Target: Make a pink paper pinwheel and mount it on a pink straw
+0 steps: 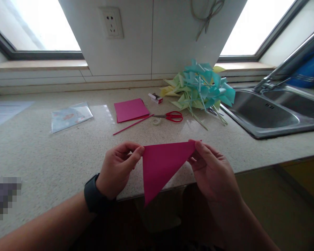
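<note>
A sheet of pink paper (163, 165), folded into a triangle, hangs between my hands over the counter's front edge. My left hand (120, 167) pinches its upper left corner between thumb and fingers. At the upper right corner, my right hand (211, 167) grips the paper the same way. The triangle's lower point hangs down free. Beyond the hands lie a stack of pink paper squares (131, 110), a thin pink stick (132, 125), a small roll of tape (156, 121) and red-handled scissors (174, 116).
A small open box (156, 98) stands behind the scissors. Blue and yellow-green paper pinwheels (204, 87) lie piled beside the steel sink (264, 111). Toward the left are a clear plastic packet (72, 116) and a printed sheet (6, 113). The speckled counter (54, 160) ends close to my body.
</note>
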`<state>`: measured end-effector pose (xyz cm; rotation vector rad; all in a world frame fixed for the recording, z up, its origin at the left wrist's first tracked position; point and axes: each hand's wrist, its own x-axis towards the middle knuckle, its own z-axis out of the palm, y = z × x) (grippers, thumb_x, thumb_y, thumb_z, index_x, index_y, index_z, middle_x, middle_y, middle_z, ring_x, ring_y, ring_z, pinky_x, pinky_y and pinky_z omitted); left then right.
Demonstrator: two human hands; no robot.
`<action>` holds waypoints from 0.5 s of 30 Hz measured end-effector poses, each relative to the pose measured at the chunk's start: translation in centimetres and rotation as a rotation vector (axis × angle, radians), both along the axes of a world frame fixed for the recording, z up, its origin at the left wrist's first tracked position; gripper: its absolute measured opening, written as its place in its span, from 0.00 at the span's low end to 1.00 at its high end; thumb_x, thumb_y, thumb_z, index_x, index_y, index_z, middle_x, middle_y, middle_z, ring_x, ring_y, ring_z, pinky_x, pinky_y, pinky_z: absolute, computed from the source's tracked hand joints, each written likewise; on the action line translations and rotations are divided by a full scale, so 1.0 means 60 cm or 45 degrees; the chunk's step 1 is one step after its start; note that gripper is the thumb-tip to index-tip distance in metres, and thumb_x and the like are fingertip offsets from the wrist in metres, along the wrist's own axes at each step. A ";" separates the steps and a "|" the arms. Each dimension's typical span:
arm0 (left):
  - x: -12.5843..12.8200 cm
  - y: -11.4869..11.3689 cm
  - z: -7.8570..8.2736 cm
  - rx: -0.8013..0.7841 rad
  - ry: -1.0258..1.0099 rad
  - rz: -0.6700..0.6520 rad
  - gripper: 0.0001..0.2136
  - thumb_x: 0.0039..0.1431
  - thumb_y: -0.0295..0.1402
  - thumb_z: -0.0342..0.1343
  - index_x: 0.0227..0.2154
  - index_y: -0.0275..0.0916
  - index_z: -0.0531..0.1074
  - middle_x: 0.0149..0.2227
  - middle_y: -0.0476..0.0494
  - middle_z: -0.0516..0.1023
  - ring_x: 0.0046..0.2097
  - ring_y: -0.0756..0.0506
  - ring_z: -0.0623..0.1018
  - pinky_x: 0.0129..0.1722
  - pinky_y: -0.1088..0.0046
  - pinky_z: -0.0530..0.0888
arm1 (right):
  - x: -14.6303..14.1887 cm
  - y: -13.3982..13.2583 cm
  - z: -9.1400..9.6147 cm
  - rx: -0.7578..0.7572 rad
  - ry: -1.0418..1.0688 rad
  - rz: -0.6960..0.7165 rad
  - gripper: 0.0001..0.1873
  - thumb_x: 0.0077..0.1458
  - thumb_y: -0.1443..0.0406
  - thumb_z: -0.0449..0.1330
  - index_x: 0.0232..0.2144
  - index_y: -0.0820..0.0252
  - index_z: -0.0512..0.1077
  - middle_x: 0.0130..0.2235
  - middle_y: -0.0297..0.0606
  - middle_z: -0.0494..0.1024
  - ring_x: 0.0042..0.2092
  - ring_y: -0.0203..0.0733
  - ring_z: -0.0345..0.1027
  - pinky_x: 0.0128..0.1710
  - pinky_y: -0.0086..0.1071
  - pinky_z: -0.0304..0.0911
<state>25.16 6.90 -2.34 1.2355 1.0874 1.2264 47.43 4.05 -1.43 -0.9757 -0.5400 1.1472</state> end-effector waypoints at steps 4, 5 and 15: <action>0.001 -0.001 0.002 0.002 0.024 -0.009 0.09 0.55 0.38 0.66 0.29 0.37 0.77 0.21 0.53 0.70 0.22 0.54 0.64 0.20 0.80 0.61 | -0.001 0.000 0.001 -0.004 0.036 -0.053 0.06 0.44 0.61 0.75 0.26 0.50 0.82 0.29 0.32 0.83 0.28 0.34 0.72 0.28 0.28 0.66; 0.002 -0.001 0.002 0.002 0.030 -0.002 0.09 0.55 0.38 0.66 0.29 0.37 0.77 0.21 0.53 0.70 0.22 0.54 0.64 0.20 0.80 0.62 | -0.001 0.001 0.001 -0.013 0.033 -0.065 0.06 0.44 0.61 0.75 0.27 0.51 0.82 0.28 0.32 0.83 0.28 0.34 0.71 0.28 0.28 0.66; 0.006 -0.003 0.011 -0.004 0.063 0.010 0.10 0.54 0.38 0.66 0.28 0.37 0.76 0.21 0.53 0.70 0.21 0.54 0.65 0.19 0.80 0.63 | -0.002 0.008 -0.003 0.018 0.038 -0.095 0.04 0.48 0.62 0.73 0.28 0.53 0.82 0.27 0.31 0.81 0.27 0.32 0.70 0.28 0.27 0.65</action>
